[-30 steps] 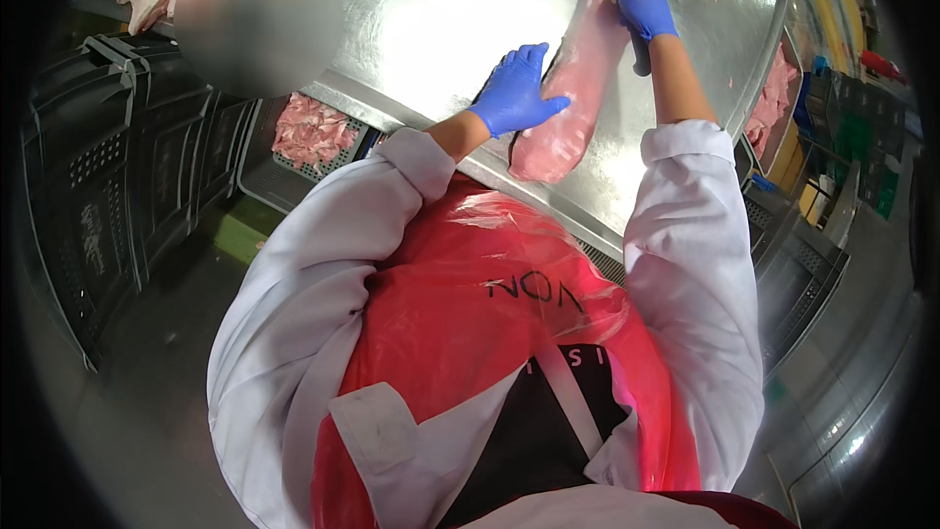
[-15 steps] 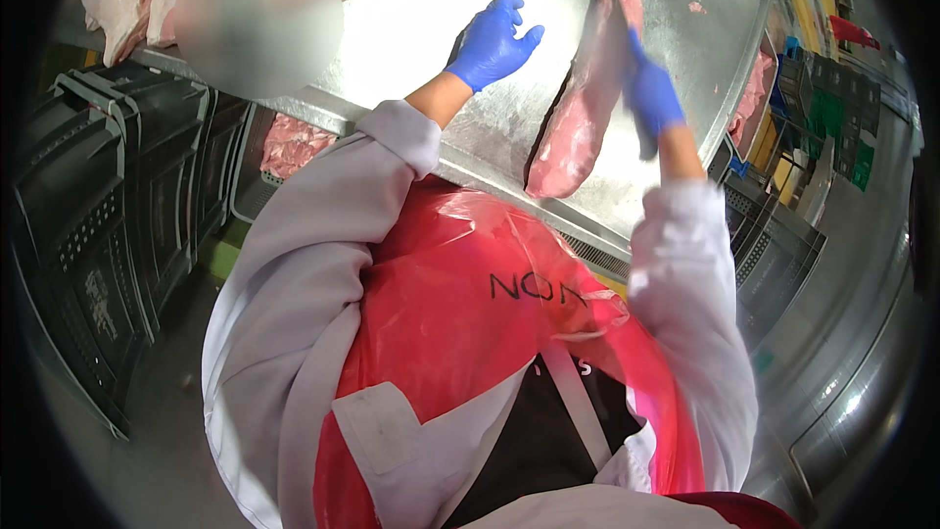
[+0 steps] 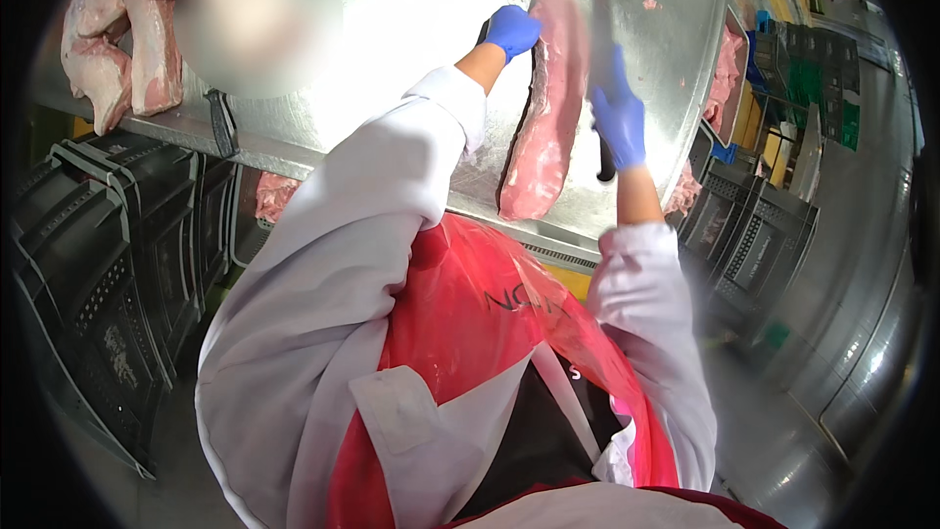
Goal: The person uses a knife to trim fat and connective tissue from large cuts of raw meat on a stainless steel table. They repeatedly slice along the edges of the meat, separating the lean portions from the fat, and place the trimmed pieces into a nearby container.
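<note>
A long pink pork loin [image 3: 544, 127] lies lengthwise on the metal worktable [image 3: 470, 171], its near end close to the table's front edge. Blue-gloved, my left hand [image 3: 513, 31] is closed, its curled fingers against the left edge of the loin near the far end. On the loin's other side, my right hand [image 3: 619, 118], also in a blue glove, grips a knife [image 3: 600, 24]. Its blade is blurred and points away from me alongside the meat. The dark butt of the handle shows below the palm.
Several large meat cuts [image 3: 154, 29] are piled at the far left, beside a blurred round patch. A dark strap-like thing [image 3: 221, 123] hangs over the table edge. Dark plastic crates [image 3: 98, 235] stand at left; a tray of meat [image 3: 725, 73] and more crates [image 3: 749, 225] are at right.
My left hand was open and apart from the loin; now it is closed at its far left edge. My right hand and the knife have moved slightly nearer me. The whole view has shifted.
</note>
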